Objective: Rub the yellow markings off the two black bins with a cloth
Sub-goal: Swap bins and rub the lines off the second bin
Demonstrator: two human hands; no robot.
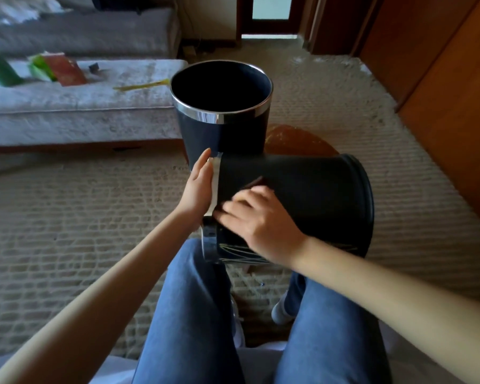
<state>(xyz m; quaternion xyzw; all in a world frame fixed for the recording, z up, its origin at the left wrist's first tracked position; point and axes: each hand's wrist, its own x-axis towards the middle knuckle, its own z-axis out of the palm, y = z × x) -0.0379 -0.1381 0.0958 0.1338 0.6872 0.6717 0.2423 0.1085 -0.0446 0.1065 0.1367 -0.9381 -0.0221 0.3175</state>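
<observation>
In the head view, one black bin [302,195] lies on its side at the centre of the frame, mouth to the left, with the second bin [222,134] standing upright just behind it; both are matt black with a shiny metal rim [215,184], and thin yellow markings [233,249] still streak the lying bin's lower side. The left hand [198,187] lies flat, fingers straight, against that rim, while the blurred right hand [261,217] is spread palm-down on the wall over a dark cloth [257,182]; whether it grips or only presses it I cannot tell. The bin looks light, stiff and smooth, likely to roll, so bracing it at the rim seems wise.
</observation>
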